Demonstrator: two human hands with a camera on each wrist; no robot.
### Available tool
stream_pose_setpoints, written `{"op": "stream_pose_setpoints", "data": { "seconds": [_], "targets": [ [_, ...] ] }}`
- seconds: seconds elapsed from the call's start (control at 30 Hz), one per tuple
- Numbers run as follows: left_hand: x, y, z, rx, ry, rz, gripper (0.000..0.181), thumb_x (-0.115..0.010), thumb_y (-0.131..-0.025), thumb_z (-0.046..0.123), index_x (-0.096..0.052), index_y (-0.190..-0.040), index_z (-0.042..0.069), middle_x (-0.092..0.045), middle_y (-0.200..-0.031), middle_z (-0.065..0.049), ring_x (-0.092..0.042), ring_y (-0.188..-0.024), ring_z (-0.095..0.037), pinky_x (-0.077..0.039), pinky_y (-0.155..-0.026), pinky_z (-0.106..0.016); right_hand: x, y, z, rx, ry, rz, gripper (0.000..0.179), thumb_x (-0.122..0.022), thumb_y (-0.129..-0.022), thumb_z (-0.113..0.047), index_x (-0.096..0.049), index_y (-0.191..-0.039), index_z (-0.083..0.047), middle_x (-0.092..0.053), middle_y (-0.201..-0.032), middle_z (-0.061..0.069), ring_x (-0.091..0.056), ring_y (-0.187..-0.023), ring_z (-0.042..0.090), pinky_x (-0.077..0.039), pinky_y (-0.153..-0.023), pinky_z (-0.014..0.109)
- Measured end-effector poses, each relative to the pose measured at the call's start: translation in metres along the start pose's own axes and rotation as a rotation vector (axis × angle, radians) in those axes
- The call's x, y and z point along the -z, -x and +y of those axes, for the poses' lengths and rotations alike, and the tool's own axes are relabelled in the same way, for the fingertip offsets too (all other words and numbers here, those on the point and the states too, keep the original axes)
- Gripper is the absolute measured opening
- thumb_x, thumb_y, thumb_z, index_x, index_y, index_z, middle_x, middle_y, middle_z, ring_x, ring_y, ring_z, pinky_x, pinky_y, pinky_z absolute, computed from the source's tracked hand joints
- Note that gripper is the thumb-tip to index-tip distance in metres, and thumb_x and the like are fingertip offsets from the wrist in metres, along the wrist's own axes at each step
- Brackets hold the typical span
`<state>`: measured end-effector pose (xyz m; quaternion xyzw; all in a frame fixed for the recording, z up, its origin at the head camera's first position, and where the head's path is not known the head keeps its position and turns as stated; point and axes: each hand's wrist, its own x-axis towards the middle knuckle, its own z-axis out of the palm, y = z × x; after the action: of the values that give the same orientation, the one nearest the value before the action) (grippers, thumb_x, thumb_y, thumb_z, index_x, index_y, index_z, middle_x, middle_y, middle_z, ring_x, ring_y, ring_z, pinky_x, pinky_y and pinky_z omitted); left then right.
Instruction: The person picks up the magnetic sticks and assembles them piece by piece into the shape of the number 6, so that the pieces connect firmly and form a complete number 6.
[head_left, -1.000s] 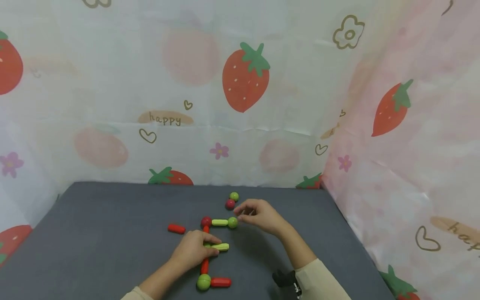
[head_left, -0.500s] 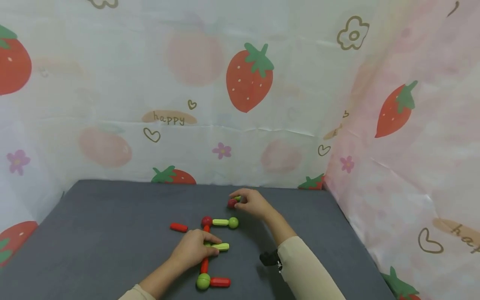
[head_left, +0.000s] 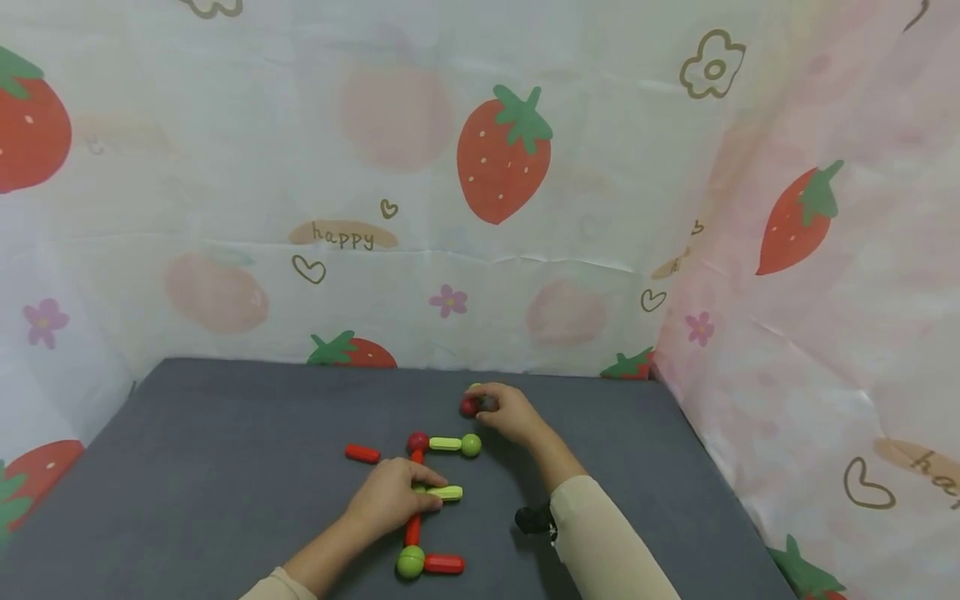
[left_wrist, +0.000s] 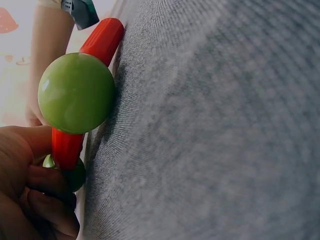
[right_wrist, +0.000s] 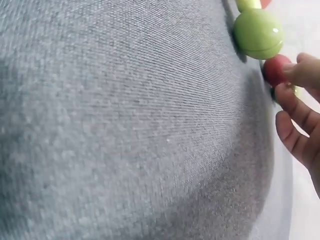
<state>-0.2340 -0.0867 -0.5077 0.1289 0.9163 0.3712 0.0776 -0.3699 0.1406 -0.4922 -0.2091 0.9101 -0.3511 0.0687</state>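
On the grey cloth lies a toy figure of rods and balls: a red ball [head_left: 417, 442] at its far corner, a green ball [head_left: 410, 562] at its near corner and red rods [head_left: 413, 530] between. My left hand [head_left: 393, 498] grips the figure's middle green ball [left_wrist: 76, 176], mostly hidden by the fingers, beside a yellow-green rod [head_left: 448, 493]. Beyond the figure, my right hand [head_left: 512, 414] has thumb and fingertips around a loose red ball [head_left: 468, 407], seemingly pinching it. A loose green ball [head_left: 476, 387] just behind is partly covered.
A single red rod [head_left: 362, 453] lies left of the figure. The far arm ends in another green ball [head_left: 471, 445], close to the right hand. Strawberry-printed sheets [head_left: 345, 308] stand behind and to the right of the grey table [head_left: 240, 433].
My right hand has gone from beside the far arm's green ball to the loose balls behind, its fingers now around the red one. My left hand keeps its grip on the figure.
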Motion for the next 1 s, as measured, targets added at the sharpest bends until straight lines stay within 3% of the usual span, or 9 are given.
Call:
{"op": "stream_pose_setpoints", "data": {
  "seconds": [0.23,0.67,1.0],
  "targets": [
    [0.001,0.001,0.002,-0.012,-0.004,0.015,0.020,-0.082,-0.076,0.035,-0.077,-0.096,0.037,-0.073,-0.098,0.013,-0.063,-0.089,-0.006,-0.053,-0.075,-0.034,-0.007,-0.002,-0.001,0.034,0.023,0.006,0.039,-0.068,-0.090,-0.011,-0.063,-0.128,-0.018,-0.056,-0.133,0.002,-0.051,-0.071,0.014,-0.045,-0.061,0.028],
    [0.001,0.001,0.003,-0.010,0.002,0.018,0.020,-0.082,-0.077,0.033,-0.077,-0.096,0.036,-0.073,-0.098,0.013,-0.062,-0.086,-0.006,-0.052,-0.075,-0.033,-0.012,0.003,-0.003,-0.021,0.016,0.045,0.036,-0.070,-0.090,-0.014,-0.066,-0.125,-0.019,-0.060,-0.126,0.004,-0.051,-0.071,0.013,-0.045,-0.061,0.027],
    [-0.002,0.000,-0.001,-0.017,0.007,0.028,0.020,-0.082,-0.076,0.034,-0.077,-0.095,0.037,-0.072,-0.101,0.013,-0.062,-0.096,-0.009,-0.053,-0.083,-0.038,-0.001,0.025,-0.005,-0.047,-0.030,0.118,0.036,-0.072,-0.089,-0.026,-0.065,-0.125,-0.022,-0.065,-0.111,0.002,-0.056,-0.071,0.013,-0.048,-0.059,0.030]
  ]
}}
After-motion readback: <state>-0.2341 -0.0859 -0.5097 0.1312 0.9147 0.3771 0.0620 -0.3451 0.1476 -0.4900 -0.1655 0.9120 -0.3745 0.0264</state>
